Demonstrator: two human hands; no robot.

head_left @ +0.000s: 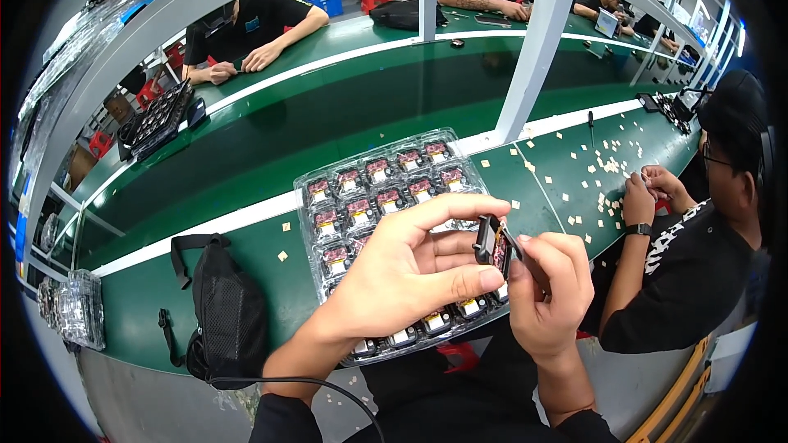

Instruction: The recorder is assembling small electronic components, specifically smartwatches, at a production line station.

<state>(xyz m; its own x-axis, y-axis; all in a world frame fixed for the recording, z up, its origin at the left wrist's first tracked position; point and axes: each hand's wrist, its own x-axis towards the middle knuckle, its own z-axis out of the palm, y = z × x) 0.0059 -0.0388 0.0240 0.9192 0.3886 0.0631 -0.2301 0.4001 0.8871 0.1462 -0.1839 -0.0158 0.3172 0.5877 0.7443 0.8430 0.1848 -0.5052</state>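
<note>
Gripping a small, black, open case (486, 239), the left hand (390, 275) held it tilted, reddish inside; the right hand (552, 291) pinched its edge.

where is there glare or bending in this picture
Head view: glare flecks the plastic-wrapped stack at far left and the clear tray; head view again: the grey beam bows across the upper left, and the picture's corners go black.
</note>
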